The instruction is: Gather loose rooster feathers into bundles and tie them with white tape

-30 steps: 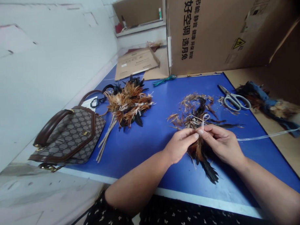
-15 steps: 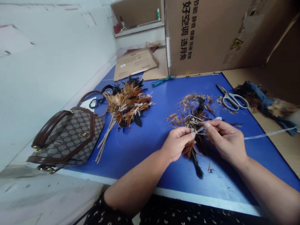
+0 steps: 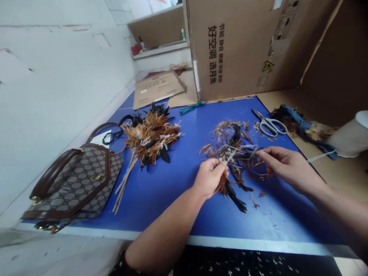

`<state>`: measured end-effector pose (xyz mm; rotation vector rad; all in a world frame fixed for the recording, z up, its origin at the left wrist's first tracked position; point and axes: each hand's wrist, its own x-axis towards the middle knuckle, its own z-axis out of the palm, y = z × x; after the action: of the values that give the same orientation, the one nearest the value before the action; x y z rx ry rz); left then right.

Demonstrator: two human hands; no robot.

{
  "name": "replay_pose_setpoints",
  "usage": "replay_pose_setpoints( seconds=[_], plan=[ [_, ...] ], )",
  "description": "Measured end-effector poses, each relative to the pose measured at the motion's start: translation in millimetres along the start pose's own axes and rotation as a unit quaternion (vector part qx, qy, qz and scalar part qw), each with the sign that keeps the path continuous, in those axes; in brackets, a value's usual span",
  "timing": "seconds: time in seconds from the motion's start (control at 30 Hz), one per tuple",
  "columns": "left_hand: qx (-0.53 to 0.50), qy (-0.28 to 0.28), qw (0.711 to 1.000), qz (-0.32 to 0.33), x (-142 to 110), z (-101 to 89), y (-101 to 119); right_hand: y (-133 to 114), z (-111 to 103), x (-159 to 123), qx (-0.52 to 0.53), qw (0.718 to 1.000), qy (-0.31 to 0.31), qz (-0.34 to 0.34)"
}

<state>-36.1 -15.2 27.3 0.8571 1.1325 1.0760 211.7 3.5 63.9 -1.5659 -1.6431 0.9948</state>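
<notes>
My left hand pinches a small bundle of brown and black feathers at its bound stems. A translucent plastic ribbon crosses those stems at my fingertips. To the right, my right hand is closed at thumb and forefinger on the ribbon, slightly blurred; a thin loop hangs beside its fingertips. More of this ribbon leads off to the right behind that hand. Loose feathers lie just beyond both hands, and grey-handled scissors rest past them with the blades partly apart.
A patterned handbag stands at the left of the blue table mat. Finished-looking feather bunches with pale sticks lie beside it. A large cardboard box rises behind. At right are a pale roll and more feathers.
My right hand has drawn away from my left, widening the gap between them. My left hand keeps its pinch on the feather bundle. The view has shifted, bringing the pale roll further into sight.
</notes>
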Motion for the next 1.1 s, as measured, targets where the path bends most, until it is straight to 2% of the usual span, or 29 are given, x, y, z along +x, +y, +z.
replay_pose_setpoints(
  seconds=[0.03,0.1,0.13,0.2,0.23,0.3,0.4,0.47,0.57,0.7,0.8,0.9,0.93,1.0,1.1],
  plan=[
    [0.000,0.003,1.000,0.001,0,-0.1,0,7,-16,-2,-0.052,0.998,-0.004,0.018],
    [-0.005,0.001,1.000,-0.003,-2,0.7,3,27,-54,-7,-0.149,0.987,0.029,0.053],
    [-0.006,-0.001,1.000,-0.008,-3,1.3,4,37,-75,-12,-0.220,0.971,0.067,0.059],
    [-0.007,0.005,1.000,-0.010,-7,2.5,6,60,-118,-25,-0.356,0.923,0.142,0.031],
    [-0.003,0.006,1.000,-0.007,-8,2.9,7,72,-139,-34,-0.406,0.899,0.159,0.032],
    [0.014,0.003,1.000,-0.002,-10,3.0,8,93,-174,-53,-0.468,0.863,0.166,0.091],
    [0.036,0.003,0.999,-0.005,-11,3.0,8,121,-206,-80,-0.509,0.835,0.113,0.178],
    [0.042,0.003,0.999,-0.005,-12,3.5,9,136,-215,-92,-0.519,0.828,0.112,0.181],
    [0.040,0.005,0.999,-0.006,-12,4.2,10,154,-224,-103,-0.518,0.827,0.138,0.172],
    [0.042,0.006,0.999,-0.006,-11,3.7,11,172,-237,-117,-0.501,0.833,0.143,0.187],
    [0.046,-0.001,0.999,-0.008,-11,3.2,9,171,-231,-123,-0.518,0.828,0.172,0.126],
    [0.043,-0.009,0.999,-0.010,-12,3.5,8,151,-202,-119,-0.525,0.823,0.217,0.009],
    [0.042,-0.010,0.999,-0.009,-12,3.8,8,141,-189,-115,-0.510,0.830,0.222,-0.023],
    [0.042,-0.011,0.999,-0.007,-12,4.6,8,118,-161,-103,-0.473,0.849,0.220,-0.078],
    [0.038,-0.010,0.999,-0.004,-11,5.4,9,86,-124,-78,-0.429,0.875,0.173,-0.143]
  ],
)
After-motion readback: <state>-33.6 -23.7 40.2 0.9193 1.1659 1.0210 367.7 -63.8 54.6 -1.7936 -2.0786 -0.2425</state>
